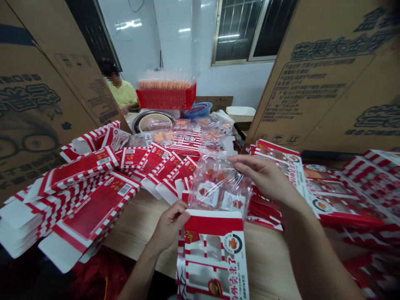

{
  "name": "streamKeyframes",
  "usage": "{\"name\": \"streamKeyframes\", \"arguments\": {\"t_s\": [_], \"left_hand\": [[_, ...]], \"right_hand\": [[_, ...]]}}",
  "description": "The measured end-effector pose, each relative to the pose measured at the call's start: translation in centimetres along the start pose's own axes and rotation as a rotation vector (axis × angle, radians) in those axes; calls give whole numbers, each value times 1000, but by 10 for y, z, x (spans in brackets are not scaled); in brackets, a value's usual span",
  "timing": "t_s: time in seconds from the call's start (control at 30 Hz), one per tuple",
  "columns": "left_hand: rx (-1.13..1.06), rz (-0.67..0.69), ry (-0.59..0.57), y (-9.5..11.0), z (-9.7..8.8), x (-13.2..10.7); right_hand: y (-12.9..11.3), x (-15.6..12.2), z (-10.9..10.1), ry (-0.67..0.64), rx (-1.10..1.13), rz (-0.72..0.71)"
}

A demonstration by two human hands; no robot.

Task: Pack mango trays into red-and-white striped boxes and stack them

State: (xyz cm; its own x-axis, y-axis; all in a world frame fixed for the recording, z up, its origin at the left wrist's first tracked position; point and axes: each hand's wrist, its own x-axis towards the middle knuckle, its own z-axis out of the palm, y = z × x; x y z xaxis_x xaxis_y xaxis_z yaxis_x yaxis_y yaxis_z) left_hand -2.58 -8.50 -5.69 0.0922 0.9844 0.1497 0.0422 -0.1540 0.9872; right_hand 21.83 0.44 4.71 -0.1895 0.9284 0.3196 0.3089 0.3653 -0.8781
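My left hand (170, 225) pinches the top edge of a red and white printed box (214, 250) with cut-out windows, tilted toward me at the table's front. Above its upper end lies a clear plastic tray pack (221, 187) holding small orange pieces and white printed packets. My right hand (262, 175) grips the far right edge of this pack between thumb and fingers. The pack's near end is at the box's upper edge; whether it is inside the box, I cannot tell.
Flattened striped boxes (96, 208) are stacked at the left, and filled boxes (337, 196) at the right. Tall cartons (328, 75) flank both sides. Behind are more clear packs (215, 129), a metal bowl (136, 125) and a red basket (167, 98). A person (123, 93) in yellow sits beyond.
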Motion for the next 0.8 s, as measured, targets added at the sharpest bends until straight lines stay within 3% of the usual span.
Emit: {"name": "streamKeyframes", "arguments": {"t_s": [0.1,0.2,0.3,0.37,0.47,0.57,0.63,0.7,0.8], "left_hand": [[21,-54,-39,-3,3,-3],[43,-63,-7,-11,4,-5],[77,-5,128,-16,5,-5],[119,52,247,-19,6,-7],[121,81,274,-22,11,-12],[34,32,222,-25,19,-17],[-4,-8,245,-22,23,-17],[-10,-42,372,-16,23,-13],[-41,-82,676,0,19,-2]], "right_hand": [[-8,8,0,-150,25,6],[-6,7,7,-358,73,27],[6,-7,23,-564,71,45],[16,-23,34,-636,79,44],[30,-45,46,-612,150,90],[40,-59,49,-636,241,213],[45,-68,49,-581,306,282],[46,-79,52,-428,389,301],[41,-101,60,-254,473,296]]}}
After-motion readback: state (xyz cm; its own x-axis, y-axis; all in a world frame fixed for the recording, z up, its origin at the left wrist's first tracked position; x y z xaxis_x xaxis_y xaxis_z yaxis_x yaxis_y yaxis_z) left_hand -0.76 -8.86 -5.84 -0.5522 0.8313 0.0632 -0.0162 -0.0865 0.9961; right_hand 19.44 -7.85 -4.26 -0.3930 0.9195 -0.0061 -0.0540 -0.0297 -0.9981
